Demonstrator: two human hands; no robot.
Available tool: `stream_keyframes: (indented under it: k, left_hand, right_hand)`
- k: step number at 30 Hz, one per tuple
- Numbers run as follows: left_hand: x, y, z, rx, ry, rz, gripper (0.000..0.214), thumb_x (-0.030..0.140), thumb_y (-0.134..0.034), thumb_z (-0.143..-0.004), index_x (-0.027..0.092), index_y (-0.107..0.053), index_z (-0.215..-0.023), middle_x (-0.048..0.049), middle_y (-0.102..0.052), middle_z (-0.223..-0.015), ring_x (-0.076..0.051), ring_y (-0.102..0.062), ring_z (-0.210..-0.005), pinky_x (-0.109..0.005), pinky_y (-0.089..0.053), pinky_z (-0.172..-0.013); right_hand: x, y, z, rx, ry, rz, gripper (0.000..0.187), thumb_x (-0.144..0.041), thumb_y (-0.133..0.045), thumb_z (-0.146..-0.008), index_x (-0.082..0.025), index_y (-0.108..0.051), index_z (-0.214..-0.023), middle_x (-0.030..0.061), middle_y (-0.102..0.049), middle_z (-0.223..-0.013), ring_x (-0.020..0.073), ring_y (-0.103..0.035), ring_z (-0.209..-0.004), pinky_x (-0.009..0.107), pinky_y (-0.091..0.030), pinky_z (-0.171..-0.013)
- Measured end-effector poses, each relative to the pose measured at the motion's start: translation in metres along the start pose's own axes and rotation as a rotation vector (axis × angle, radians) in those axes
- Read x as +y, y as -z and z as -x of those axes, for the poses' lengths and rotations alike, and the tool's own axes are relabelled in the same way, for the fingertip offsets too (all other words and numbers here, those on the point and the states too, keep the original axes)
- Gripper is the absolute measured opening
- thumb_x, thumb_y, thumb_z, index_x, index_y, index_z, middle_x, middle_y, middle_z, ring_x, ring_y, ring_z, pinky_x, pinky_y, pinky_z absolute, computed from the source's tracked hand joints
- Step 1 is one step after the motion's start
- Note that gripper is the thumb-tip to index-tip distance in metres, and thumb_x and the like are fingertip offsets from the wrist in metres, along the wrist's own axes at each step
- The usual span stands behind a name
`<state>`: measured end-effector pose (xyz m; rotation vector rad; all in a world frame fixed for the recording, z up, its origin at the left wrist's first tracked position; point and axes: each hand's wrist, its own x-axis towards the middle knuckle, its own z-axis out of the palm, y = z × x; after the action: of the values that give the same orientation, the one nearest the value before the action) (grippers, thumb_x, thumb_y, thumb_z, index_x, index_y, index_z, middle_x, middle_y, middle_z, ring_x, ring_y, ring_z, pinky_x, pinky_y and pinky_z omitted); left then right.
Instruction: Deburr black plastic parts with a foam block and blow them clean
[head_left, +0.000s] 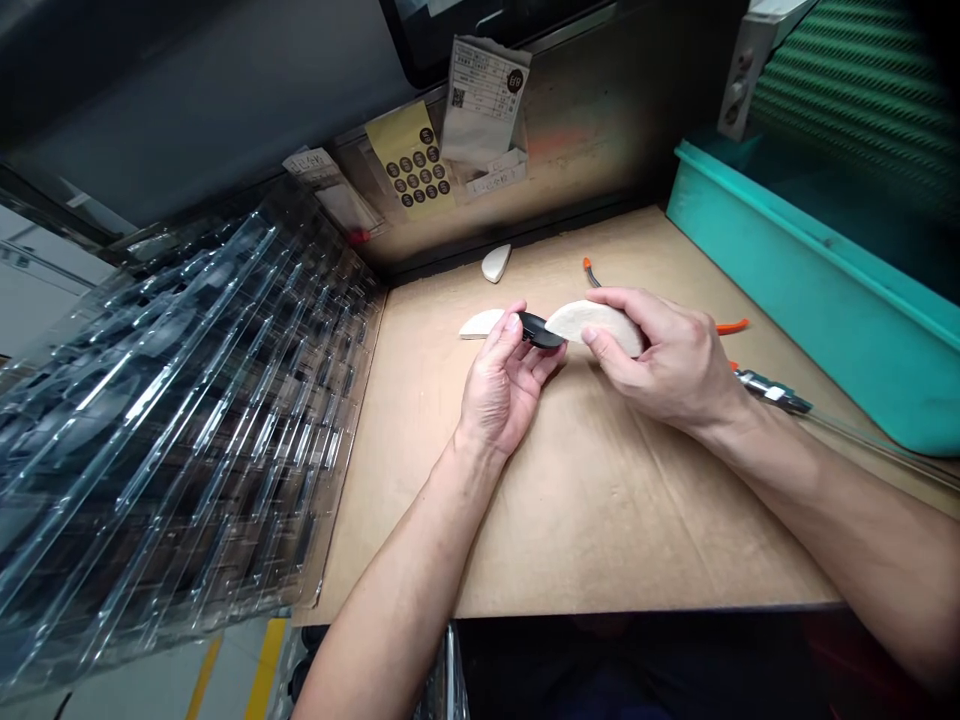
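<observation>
Fingers of my left hand (506,385) are closed around a black, rounded plastic-looking part (541,331). My right hand (667,355) pinches a whitish half-moon pad (592,325), thumb in front and fingers behind. The pad's left tip overlaps the black part's right end; whether they touch I cannot tell. Just behind my left hand, another pale half-moon pad (480,324) lies on the cardboard. A smaller-looking pad (496,264) lies farther back. Behind my right hand, an orange-tipped handle (589,270) of some tool shows, the rest hidden.
Stacked clear plastic trays (247,400) lean along the left. A long teal bin (810,300) stands at the right on the cardboard-covered bench (585,530). Near my right wrist lie a metal fitting (772,390) and an orange-tipped end (733,327). Labels (486,100) hang on the back panel.
</observation>
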<state>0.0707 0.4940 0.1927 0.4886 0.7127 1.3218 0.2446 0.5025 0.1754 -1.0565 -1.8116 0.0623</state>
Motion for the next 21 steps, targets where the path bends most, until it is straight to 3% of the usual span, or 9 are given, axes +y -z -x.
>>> stream_keyframes:
  k: [4, 6, 10, 15, 21]
  left_hand:
    - [0.001, 0.0005, -0.0006, -0.001, 0.004, 0.009, 0.018, 0.023, -0.056, -0.101, 0.019, -0.064, -0.117, -0.0034, -0.068, -0.096, -0.013, -0.071, -0.087, -0.029, -0.057, -0.09]
    - [0.001, 0.0013, -0.0013, -0.005, 0.004, 0.006, 0.02, 0.022, -0.057, -0.101, 0.019, -0.064, -0.119, -0.0031, -0.067, -0.096, -0.014, -0.071, -0.087, -0.03, -0.057, -0.09]
    - [0.0003, 0.0027, -0.0024, 0.012, 0.004, -0.014, 0.024, 0.023, -0.058, -0.1, 0.02, -0.066, -0.122, -0.0024, -0.067, -0.096, -0.014, -0.071, -0.088, -0.035, -0.056, -0.097]
    - [0.0013, 0.004, -0.003, 0.015, -0.007, -0.028, 0.026, 0.024, -0.058, -0.1, 0.021, -0.067, -0.124, -0.0031, -0.069, -0.098, -0.013, -0.07, -0.086, -0.03, -0.055, -0.093]
    - [-0.0008, 0.0073, -0.0059, 0.001, -0.01, -0.03, 0.024, 0.023, -0.06, -0.098, 0.019, -0.063, -0.121, -0.0054, -0.07, -0.098, -0.016, -0.072, -0.089, -0.035, -0.056, -0.094]
  right_hand:
    - [-0.0023, 0.0022, -0.0001, -0.018, 0.045, -0.131, 0.033, -0.031, -0.066, -0.093, -0.014, -0.072, -0.121, 0.0096, -0.076, -0.109, 0.0249, -0.074, -0.088, 0.034, -0.06, -0.081]
    - [-0.0009, 0.0017, 0.0004, -0.025, 0.026, -0.096, 0.035, -0.03, -0.065, -0.094, -0.013, -0.072, -0.123, 0.0113, -0.076, -0.11, 0.0264, -0.074, -0.09, 0.036, -0.06, -0.082]
    - [0.0045, 0.0002, 0.0013, -0.033, -0.039, 0.006, 0.039, -0.031, -0.062, -0.093, -0.011, -0.073, -0.125, 0.013, -0.076, -0.109, 0.0294, -0.073, -0.09, 0.039, -0.059, -0.078]
    - [0.0042, 0.0004, 0.0016, -0.107, -0.207, -0.197, 0.04, -0.038, -0.067, -0.09, -0.017, -0.076, -0.123, 0.007, -0.077, -0.104, 0.0254, -0.073, -0.084, 0.036, -0.059, -0.074]
    - [0.0039, -0.0017, 0.0005, -0.125, -0.297, -0.089, 0.045, -0.04, -0.061, -0.087, -0.016, -0.077, -0.122, 0.0091, -0.077, -0.106, 0.0308, -0.073, -0.091, 0.043, -0.057, -0.079]
